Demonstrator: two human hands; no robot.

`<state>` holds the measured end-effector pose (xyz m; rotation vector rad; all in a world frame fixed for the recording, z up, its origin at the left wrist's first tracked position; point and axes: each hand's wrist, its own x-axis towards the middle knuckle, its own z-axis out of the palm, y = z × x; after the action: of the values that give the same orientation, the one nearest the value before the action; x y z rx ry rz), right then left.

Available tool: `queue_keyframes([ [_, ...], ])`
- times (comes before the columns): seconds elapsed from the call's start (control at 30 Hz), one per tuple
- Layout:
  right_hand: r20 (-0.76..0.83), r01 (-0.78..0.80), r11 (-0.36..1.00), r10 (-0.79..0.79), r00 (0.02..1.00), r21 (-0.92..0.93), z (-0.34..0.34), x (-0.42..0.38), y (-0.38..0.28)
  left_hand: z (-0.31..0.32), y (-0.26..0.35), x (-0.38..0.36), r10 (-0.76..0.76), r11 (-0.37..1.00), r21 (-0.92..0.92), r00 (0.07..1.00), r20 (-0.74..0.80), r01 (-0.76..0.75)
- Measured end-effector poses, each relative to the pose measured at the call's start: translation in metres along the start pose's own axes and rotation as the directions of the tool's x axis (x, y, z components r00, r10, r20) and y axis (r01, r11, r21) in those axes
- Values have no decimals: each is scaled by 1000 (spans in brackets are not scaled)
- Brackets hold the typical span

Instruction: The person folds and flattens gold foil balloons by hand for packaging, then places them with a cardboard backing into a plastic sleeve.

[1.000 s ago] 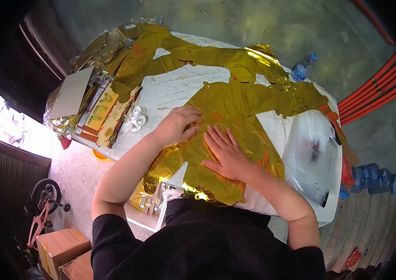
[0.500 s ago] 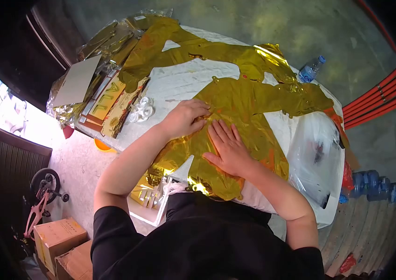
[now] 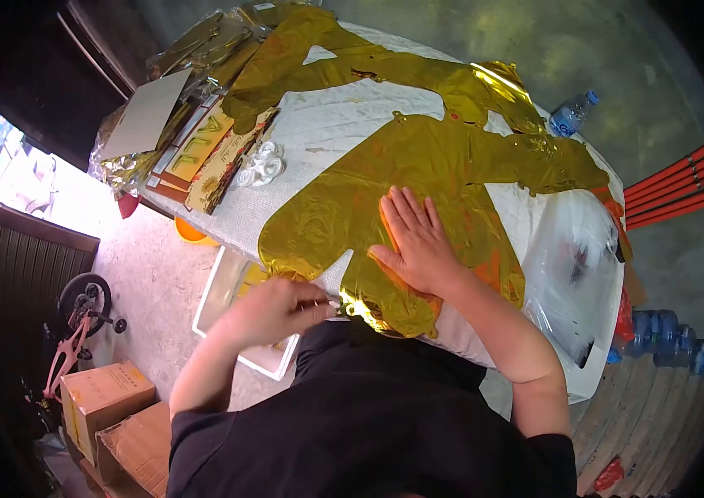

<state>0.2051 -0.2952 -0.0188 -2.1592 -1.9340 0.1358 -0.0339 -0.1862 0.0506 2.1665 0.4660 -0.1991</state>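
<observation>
white-covered table [image 3: 327, 141] fills the centre of the view. largest item on it: a gold foil balloon [image 3: 418, 178], deflated, lying flat across the table's near half, its lower lobe reaching the table's near edge. a second gold foil shape [image 3: 343, 62] lies beyond it toward the table's far edge. clear plastic bag [image 3: 572, 274] rests at the table's right end. stack of packaged gold foil and card sheets [image 3: 177, 141] sits at the table's left end, a small cluster of white tape rolls [image 3: 259, 166] just beside it. white bin [image 3: 227, 307] stands below the table's near edge; water bottle [image 3: 572, 116] on the floor past the far side. right hand [image 3: 418, 241] lies palm down, fingers spread, pressing the balloon flat, gripping nothing. left hand [image 3: 273, 307] is at the table's near edge, fingers pinched together by the balloon's lower lobe; what they pinch is too small to tell.
</observation>
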Motion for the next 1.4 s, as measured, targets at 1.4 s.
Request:
queue_keyframes([
  [1.4,-85,-13,999,17,996,40,9,10,-15,72,-11,13,-161,810,-586,952,-261,-23],
])
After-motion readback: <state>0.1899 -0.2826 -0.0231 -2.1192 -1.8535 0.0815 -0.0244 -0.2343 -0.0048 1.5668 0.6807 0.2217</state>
